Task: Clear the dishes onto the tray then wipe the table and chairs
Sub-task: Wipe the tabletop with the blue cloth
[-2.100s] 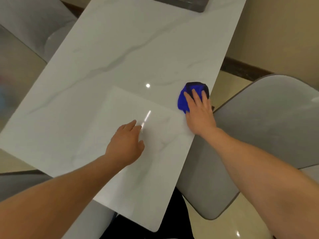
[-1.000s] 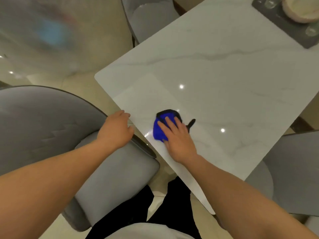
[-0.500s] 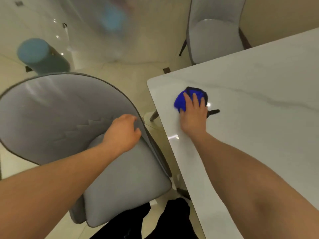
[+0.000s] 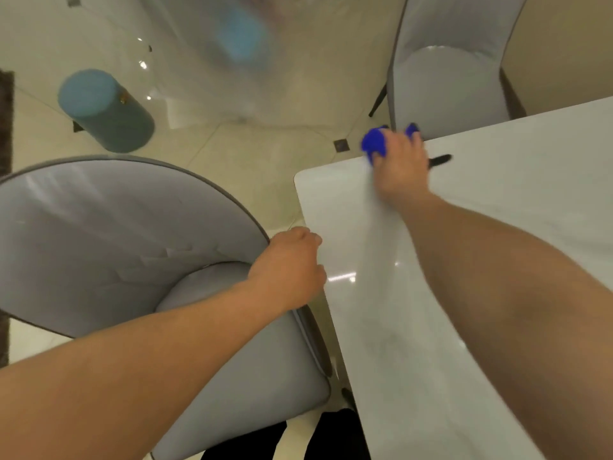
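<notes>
Marble table point(image 4: 497, 260) corner: our right hand point(image 4: 399, 167) presses flat on the blue cloth point(image 4: 373, 144) to wipe the edge; left hand point(image 4: 288, 267), curled on the chair back point(image 4: 116, 227), steadies us.

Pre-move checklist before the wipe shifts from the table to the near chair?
1. Blue cloth under the right hand: ok, pressed at the far corner of the table.
2. Cloth fully on the table: not ok, part overhangs the edge.
3. Left hand steadying the near chair: ok, its grip is on the backrest edge.
4. Near chair seat free of objects: ok.
5. Dishes on the tray: cannot tell, tray out of view.
6. Table wiped dry: cannot tell.
</notes>
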`<state>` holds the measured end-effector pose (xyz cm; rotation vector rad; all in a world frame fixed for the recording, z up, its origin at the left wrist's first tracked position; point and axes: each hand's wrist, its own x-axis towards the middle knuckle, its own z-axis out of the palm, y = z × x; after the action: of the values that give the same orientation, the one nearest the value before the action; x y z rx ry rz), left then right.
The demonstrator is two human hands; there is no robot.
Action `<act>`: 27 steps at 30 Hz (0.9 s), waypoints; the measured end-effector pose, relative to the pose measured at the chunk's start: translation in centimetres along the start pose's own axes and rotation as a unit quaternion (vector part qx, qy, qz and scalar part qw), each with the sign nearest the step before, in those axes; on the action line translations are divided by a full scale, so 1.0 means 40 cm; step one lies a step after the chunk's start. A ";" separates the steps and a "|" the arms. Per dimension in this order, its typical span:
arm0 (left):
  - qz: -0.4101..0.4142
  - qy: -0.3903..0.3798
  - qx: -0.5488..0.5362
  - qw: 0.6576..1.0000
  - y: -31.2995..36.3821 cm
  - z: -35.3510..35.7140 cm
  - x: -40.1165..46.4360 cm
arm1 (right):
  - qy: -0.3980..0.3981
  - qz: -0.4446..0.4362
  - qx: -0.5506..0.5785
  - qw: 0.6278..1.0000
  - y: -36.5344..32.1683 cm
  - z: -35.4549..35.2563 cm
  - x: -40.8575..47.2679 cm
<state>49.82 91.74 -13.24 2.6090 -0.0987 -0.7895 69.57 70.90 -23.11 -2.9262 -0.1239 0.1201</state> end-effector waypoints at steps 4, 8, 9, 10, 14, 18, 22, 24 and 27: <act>0.016 -0.046 0.040 0.998 0.089 0.008 0.058 | -0.016 0.069 -0.016 0.997 0.186 -0.063 0.016; -0.060 -0.117 0.047 0.990 0.242 0.037 0.150 | -0.052 -0.051 -0.020 0.997 0.130 -0.061 -0.125; -0.081 -0.135 0.052 0.986 0.283 0.052 0.178 | -0.087 -0.151 -0.011 0.985 0.117 -0.060 -0.158; -0.101 -0.151 0.063 0.981 0.308 0.066 0.198 | -0.122 -0.237 -0.005 0.964 0.106 -0.065 -0.181; -0.083 -0.176 0.178 0.965 0.424 0.122 0.275 | -0.055 -0.141 -0.013 0.988 0.295 -0.102 -0.094; -0.108 -0.158 0.220 0.957 0.454 0.166 0.313 | 0.033 0.183 0.022 0.982 0.669 -0.165 0.019; -0.134 -0.171 0.208 0.954 0.465 0.160 0.319 | 0.015 0.297 0.020 0.954 0.851 -0.208 0.050; -0.142 -0.176 0.208 0.952 0.476 0.150 0.317 | 0.035 0.290 0.007 0.956 0.807 -0.195 0.053; -0.148 -0.176 0.216 0.949 0.470 0.150 0.314 | 0.019 0.133 -0.010 0.991 0.634 -0.174 0.049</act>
<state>58.00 70.11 -16.63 2.8922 0.0240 -1.4877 74.05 44.93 -21.86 -2.9481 0.2736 0.1047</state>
